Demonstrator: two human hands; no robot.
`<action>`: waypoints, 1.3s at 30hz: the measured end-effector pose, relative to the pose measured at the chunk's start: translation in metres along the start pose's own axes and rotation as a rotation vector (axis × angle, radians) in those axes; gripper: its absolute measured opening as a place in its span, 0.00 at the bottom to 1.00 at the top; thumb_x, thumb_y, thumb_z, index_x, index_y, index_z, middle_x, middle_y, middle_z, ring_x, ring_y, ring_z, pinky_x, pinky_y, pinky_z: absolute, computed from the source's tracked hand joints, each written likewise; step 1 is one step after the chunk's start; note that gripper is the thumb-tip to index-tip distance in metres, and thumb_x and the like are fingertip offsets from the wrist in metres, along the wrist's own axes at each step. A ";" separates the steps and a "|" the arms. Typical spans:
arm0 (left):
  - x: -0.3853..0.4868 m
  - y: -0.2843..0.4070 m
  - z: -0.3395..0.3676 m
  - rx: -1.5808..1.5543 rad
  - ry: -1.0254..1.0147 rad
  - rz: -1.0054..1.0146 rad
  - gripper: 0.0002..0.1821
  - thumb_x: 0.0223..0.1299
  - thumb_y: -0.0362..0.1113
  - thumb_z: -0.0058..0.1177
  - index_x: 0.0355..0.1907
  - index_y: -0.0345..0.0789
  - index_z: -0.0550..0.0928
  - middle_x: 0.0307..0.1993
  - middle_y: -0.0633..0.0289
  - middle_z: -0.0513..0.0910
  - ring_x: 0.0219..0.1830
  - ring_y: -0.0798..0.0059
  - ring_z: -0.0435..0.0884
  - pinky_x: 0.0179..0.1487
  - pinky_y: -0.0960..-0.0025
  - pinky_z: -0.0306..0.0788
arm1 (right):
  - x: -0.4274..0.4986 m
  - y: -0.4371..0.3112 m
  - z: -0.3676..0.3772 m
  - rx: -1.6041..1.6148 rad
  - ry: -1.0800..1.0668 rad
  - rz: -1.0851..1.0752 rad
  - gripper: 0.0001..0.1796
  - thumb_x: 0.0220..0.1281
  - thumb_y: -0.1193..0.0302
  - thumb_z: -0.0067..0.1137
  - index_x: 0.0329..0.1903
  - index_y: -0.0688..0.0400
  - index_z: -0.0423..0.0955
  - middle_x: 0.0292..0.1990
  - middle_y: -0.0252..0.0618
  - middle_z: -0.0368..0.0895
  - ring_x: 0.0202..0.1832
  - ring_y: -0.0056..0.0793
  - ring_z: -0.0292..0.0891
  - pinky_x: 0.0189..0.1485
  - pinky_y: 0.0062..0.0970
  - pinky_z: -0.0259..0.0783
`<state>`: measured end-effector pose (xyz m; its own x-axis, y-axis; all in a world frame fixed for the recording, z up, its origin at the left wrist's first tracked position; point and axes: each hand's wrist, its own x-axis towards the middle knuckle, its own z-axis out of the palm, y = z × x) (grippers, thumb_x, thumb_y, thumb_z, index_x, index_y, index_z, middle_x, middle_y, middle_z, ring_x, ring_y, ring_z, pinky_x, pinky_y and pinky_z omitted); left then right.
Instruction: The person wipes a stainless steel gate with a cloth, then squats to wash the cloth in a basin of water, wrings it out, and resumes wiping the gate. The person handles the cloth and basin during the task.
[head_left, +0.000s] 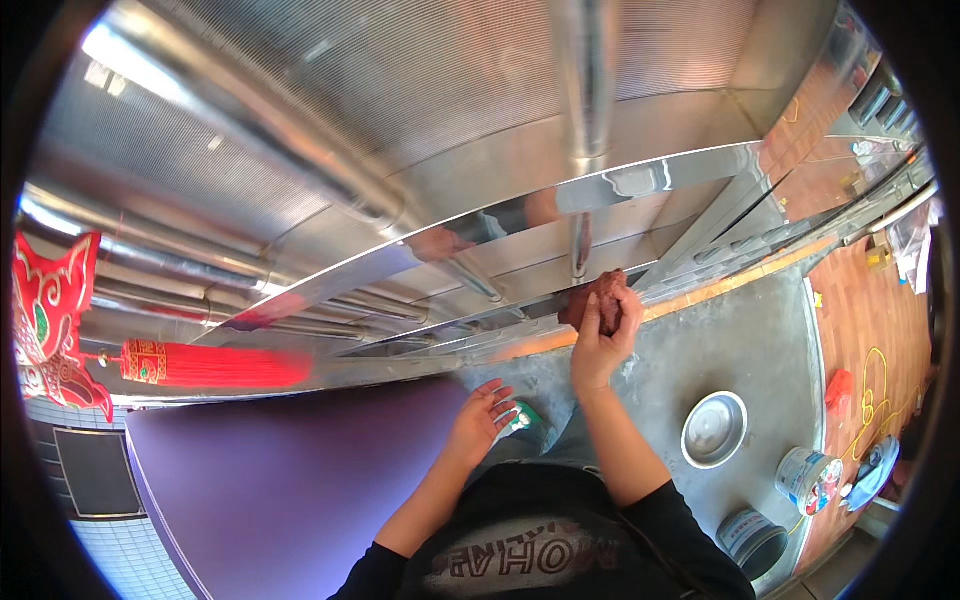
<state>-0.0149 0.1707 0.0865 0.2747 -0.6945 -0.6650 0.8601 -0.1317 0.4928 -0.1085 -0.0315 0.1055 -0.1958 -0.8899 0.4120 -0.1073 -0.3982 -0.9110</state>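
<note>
A bunched reddish-brown cloth (604, 301) is gripped in my right hand (606, 337), close to the metal door. The shiny metal door (480, 142) has ribbed panels and round bars, and rises before me with reflections across it. My left hand (480, 420) holds nothing; its fingers are spread and slightly curled in front of my body. It hovers apart from the door, near a purple wall panel (300, 480).
On the grey concrete floor (660, 375) to my right sits a metal basin (715, 430). Beyond it stand a dark bucket (752, 541) and a printed bucket (808, 480). A yellow cord (870, 405) lies on wood-look flooring. A red tasselled ornament (217, 363) hangs at left.
</note>
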 end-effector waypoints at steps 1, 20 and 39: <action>-0.003 0.004 -0.008 -0.003 -0.006 0.003 0.20 0.66 0.35 0.49 0.60 0.36 0.71 0.55 0.55 0.76 0.53 0.63 0.77 0.61 0.58 0.71 | -0.007 -0.003 0.006 0.000 -0.003 -0.011 0.19 0.56 0.83 0.62 0.51 0.60 0.71 0.50 0.46 0.74 0.53 0.44 0.70 0.59 0.35 0.65; -0.062 0.006 -0.085 -0.233 -0.035 0.084 0.19 0.67 0.33 0.46 0.59 0.33 0.70 0.52 0.55 0.79 0.51 0.66 0.79 0.58 0.62 0.73 | -0.146 -0.080 0.093 0.143 -0.406 -0.044 0.24 0.47 0.85 0.63 0.49 0.54 0.79 0.48 0.42 0.76 0.48 0.41 0.77 0.49 0.31 0.73; -0.085 -0.004 -0.110 -0.304 0.087 0.234 0.16 0.65 0.35 0.45 0.55 0.36 0.72 0.50 0.60 0.78 0.53 0.68 0.77 0.59 0.62 0.69 | -0.233 -0.093 0.152 0.037 -1.090 0.014 0.20 0.53 0.78 0.62 0.51 0.51 0.78 0.44 0.43 0.78 0.43 0.49 0.78 0.44 0.40 0.76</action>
<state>0.0053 0.3085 0.0793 0.5026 -0.6169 -0.6057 0.8544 0.2477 0.4567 0.0952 0.1786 0.0917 0.7743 -0.6063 0.1810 -0.0790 -0.3764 -0.9231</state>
